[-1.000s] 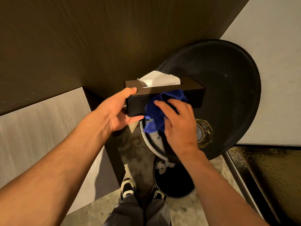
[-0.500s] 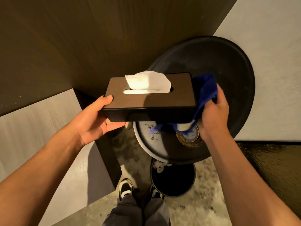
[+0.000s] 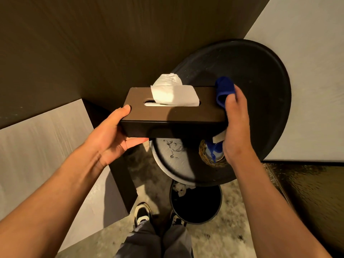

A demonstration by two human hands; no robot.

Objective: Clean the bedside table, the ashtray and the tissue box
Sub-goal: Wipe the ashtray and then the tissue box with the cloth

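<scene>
While the left hand grips the left end of the tissue box, thumb on the top face and fingers curled underneath, the box hangs in the air above the near-left part of the round black bedside table, roughly level and with its long side running left to right. A white tissue stands out of the slot in the brown top and leans toward the far side. The right hand is closed around a blue cloth and presses it against the right end of the box; the cloth bunches over the far right corner of the top, and a loose tail of it hangs below the hand. Under that tail, on the near part of the table, sits a glass ashtray with a golden rim, partly hidden by the cloth and the wrist. Left of the ashtray, a pale round surface with dark scribbled marks shows below the box. On the floor beneath the table stands a black waste bin with crumpled white paper at its far-left edge. The person's two shoes show at the near edge, just left of the bin.
</scene>
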